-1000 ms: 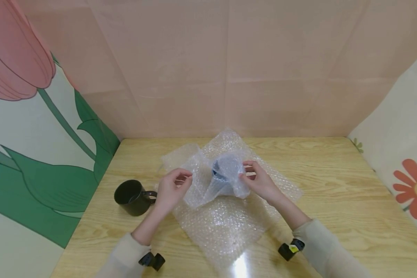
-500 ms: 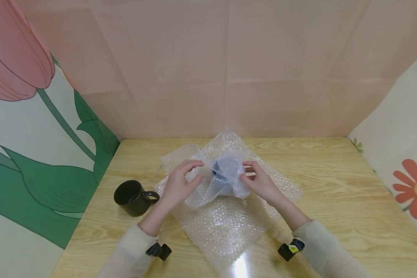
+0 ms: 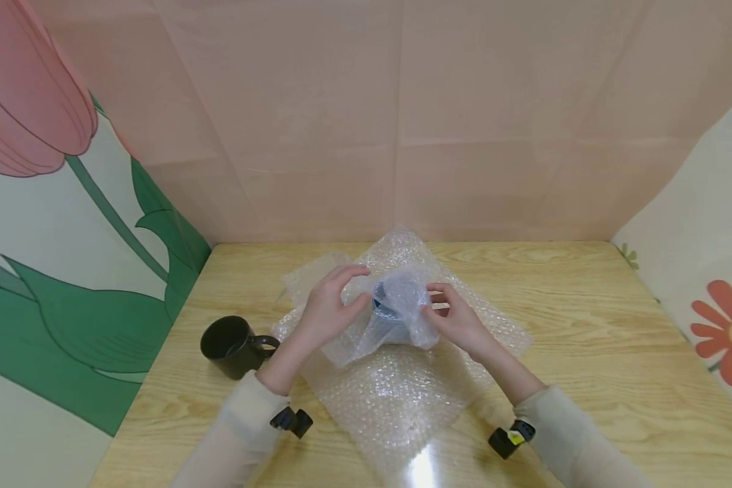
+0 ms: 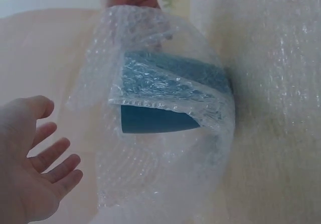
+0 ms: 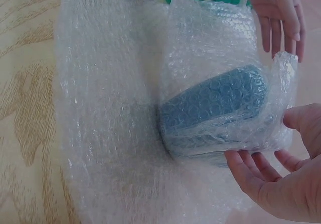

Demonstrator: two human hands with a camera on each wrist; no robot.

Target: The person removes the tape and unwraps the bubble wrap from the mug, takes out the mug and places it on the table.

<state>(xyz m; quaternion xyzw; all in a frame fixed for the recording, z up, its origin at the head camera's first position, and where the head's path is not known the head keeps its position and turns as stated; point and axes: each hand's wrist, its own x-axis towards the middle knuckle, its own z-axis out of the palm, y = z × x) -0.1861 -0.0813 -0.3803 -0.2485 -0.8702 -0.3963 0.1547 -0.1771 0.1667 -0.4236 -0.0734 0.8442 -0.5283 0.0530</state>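
A blue cup-shaped vessel [image 4: 155, 119] stands on a sheet of bubble wrap [image 3: 396, 393], partly covered by folded plies of it. In the left wrist view a strip of its side shows bare beneath a wrap edge. My right hand [image 3: 457, 322] holds the wrap at the vessel's right side, thumb and fingers around the gathered film [image 5: 286, 83]. To the left of the vessel is my left hand [image 3: 332, 308], fingers apart and loosely bent, nothing between them. It overlaps the loose left flap in the head view, and stands apart from the vessel in the left wrist view [image 4: 35, 158].
A black mug [image 3: 232, 349] stands on the wooden table [image 3: 585, 325] at the left, its handle close to my left forearm. A pink backdrop [image 3: 396, 122] rises behind the table's far edge. Printed panels with flowers flank both sides.
My left hand has moved right and away from me toward the vessel, its thumb and fingers spreading from a closer curl. The right hand, wrap and mug have stayed put.
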